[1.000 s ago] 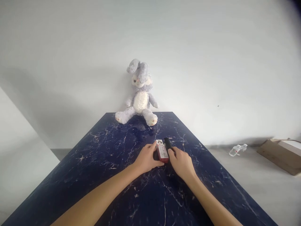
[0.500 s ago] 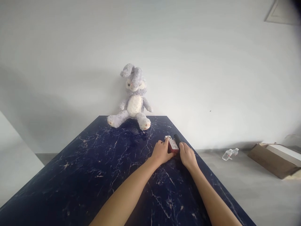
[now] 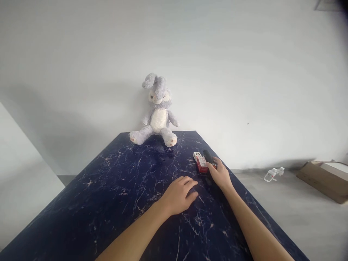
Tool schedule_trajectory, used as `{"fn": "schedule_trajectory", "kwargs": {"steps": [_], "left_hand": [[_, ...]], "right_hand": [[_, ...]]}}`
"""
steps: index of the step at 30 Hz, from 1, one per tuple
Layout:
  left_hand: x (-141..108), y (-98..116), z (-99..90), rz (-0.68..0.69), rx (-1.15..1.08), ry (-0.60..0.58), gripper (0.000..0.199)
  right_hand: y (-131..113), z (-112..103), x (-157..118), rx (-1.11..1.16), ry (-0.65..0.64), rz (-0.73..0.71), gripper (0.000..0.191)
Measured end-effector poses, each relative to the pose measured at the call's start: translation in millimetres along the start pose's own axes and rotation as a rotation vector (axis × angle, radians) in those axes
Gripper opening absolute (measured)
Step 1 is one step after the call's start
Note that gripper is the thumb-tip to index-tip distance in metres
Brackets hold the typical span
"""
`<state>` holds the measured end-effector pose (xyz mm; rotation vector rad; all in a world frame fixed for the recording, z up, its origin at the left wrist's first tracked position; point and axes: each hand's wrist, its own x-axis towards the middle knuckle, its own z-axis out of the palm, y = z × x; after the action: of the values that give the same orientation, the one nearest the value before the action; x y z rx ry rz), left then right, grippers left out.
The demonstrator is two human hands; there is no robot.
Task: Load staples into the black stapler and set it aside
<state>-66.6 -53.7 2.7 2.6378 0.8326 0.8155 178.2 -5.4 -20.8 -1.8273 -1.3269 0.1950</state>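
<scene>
My left hand hovers low over or rests on the dark blue marbled table, fingers spread and holding nothing. Farther off to the right, my right hand curls round the near end of a black elongated object, whose exact kind I cannot make out. Close along its left side is a small red and white box. The thumb of my right hand lies against the box's near right corner. The fingertips partly hide both things.
A grey plush rabbit with a white belly sits at the table's far edge, against the pale wall. On the floor to the right lie clear plastic bottles and a brown cardboard box.
My left hand has let go of the red and white box and drawn back toward me, its fingers opening. My right hand stays at the black object, its thumb now by the box.
</scene>
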Motion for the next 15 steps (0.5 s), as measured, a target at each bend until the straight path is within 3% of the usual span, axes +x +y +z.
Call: {"fn": "schedule_trajectory", "kwargs": {"steps": [7,12,15], "left_hand": [[-4,15,-8.6,-0.125,-0.071,0.003,0.029],[-23,37,-20.1,-0.253,-0.093,0.019,0.026],[-34,50,-20.9,-0.255,-0.065,0.008,0.023]], "right_hand": [[-3,-5,-8,0.027,0.019,0.058,0.055],[-9,-1,-10,0.039,0.012,0.070,0.059],[-10,3,-13,0.053,0.012,0.073,0.062]]}}
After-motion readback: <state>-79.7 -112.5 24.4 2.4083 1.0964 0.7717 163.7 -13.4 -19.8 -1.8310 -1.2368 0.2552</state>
